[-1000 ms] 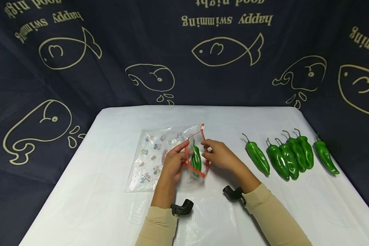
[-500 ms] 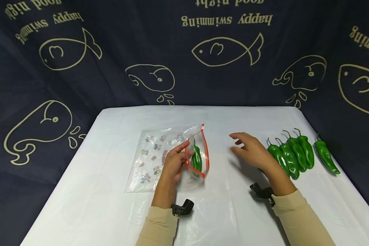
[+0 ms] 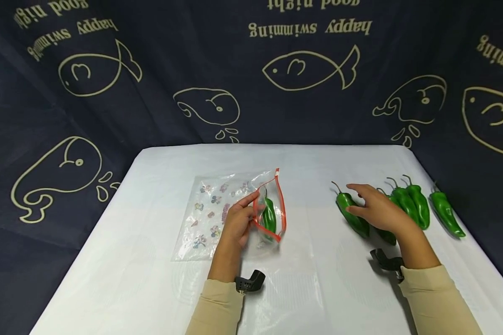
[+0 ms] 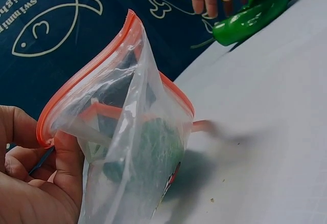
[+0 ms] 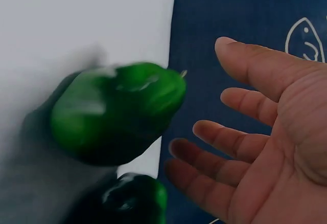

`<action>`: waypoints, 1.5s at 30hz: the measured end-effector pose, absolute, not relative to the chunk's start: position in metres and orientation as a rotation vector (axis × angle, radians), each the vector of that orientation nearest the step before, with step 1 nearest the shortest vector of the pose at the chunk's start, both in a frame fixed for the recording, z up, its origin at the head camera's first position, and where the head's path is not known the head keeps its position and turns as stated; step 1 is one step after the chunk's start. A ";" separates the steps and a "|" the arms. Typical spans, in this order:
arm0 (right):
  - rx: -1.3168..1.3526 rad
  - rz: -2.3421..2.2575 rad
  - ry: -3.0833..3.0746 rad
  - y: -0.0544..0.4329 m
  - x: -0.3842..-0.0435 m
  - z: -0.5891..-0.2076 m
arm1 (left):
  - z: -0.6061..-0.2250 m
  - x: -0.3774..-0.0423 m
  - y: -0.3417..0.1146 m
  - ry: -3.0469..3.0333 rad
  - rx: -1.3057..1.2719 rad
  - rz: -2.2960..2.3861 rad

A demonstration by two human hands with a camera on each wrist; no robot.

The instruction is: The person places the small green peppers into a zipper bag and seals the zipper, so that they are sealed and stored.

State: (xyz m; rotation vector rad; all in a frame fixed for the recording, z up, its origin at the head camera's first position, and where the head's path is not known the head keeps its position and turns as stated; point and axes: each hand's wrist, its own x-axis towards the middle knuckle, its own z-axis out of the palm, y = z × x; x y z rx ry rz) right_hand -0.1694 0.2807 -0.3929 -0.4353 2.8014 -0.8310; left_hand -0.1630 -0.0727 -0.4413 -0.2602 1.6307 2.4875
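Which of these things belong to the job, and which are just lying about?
Likely in the job:
clear bag with red edging, pinched by the left hand
green pepper inside it
loose green peppers, some partly hidden by the right hand

Probably just there:
white table cover
dark printed cloth
black wrist cameras

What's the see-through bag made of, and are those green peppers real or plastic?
The bag looks like thin, glossy plastic: it's clear and creased, with a red rim. The peppers look smooth and shiny, with thin stems; they could be real or plastic.
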 end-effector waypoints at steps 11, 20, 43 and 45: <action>-0.415 -0.710 2.815 0.285 -0.175 -0.408 | -0.443 -0.162 -0.072 1.638 -0.258 2.494; -0.363 -0.713 2.795 0.282 -0.175 -0.408 | -0.443 -0.163 -0.072 1.630 -0.247 2.496; -0.437 -0.735 2.812 0.283 -0.184 -0.408 | -0.442 -0.164 -0.073 1.608 -0.268 2.505; -0.467 -0.768 2.815 0.280 -0.185 -0.408 | -0.441 -0.163 -0.073 1.610 -0.266 2.505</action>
